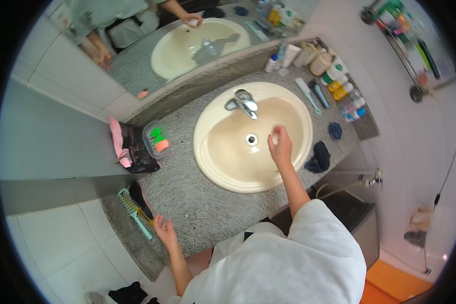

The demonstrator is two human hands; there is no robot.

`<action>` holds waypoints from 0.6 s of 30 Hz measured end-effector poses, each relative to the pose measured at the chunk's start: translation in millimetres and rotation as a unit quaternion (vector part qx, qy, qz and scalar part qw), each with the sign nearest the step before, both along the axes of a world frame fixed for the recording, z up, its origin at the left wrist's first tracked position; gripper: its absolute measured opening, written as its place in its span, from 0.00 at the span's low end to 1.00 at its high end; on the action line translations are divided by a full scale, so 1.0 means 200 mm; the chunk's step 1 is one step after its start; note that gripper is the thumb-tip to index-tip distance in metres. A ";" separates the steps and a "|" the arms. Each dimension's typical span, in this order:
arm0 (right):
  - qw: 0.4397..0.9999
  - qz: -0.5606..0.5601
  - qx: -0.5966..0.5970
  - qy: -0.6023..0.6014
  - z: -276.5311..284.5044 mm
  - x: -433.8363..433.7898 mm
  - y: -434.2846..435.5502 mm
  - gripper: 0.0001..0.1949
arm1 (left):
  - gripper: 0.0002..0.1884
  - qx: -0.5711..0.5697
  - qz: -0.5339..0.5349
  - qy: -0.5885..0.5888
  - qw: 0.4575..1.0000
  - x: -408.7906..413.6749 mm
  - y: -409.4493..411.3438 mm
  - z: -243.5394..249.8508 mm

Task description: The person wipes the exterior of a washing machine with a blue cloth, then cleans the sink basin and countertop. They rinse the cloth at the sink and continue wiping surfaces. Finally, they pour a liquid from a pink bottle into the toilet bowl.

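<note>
Over the right part of a cream oval washbasin (pixel 228 167) hangs my right hand (pixel 281 144), its fingers curled and slightly blurred; whether something small is between them I cannot tell. A chrome tap (pixel 245 103) stands at the basin's back, above the metal drain (pixel 251 140). My left hand (pixel 165 230) is at the left front of the grey stone counter (pixel 197 212), fingers apart and holding nothing. Close to it lie a mint-green comb (pixel 138 220), a yellow strip-like item (pixel 136 208) and a black hairbrush (pixel 140 197).
A clear plastic tub (pixel 149 142) with green and orange pieces stands beside a black and pink bag (pixel 135 152). Bottles (pixel 321 64), a mint-green brush (pixel 307 95) and dark cloth items (pixel 319 157) lie right of the basin. A mirror (pixel 129 76) runs behind; a glass shelf (pixel 399 57) hangs at right.
</note>
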State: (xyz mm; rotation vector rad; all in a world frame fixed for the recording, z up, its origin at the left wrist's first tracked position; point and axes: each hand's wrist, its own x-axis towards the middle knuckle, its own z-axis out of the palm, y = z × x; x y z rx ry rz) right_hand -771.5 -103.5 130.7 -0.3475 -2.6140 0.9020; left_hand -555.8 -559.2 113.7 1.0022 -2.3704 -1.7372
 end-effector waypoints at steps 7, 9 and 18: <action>0.936 -0.241 0.157 -0.202 -0.02 0.33 0.60 0.25 | 0.22 -0.120 -0.128 0.085 0.981 -0.14 0.19 0.37; 0.906 -0.290 0.174 -0.253 -0.14 0.48 0.83 0.27 | 0.21 -0.203 -0.177 0.085 0.959 -0.14 0.26 0.44; 0.962 -0.228 0.149 0.003 -0.06 0.30 1.40 0.27 | 0.18 -0.306 -0.317 0.103 0.892 -0.12 0.37 0.46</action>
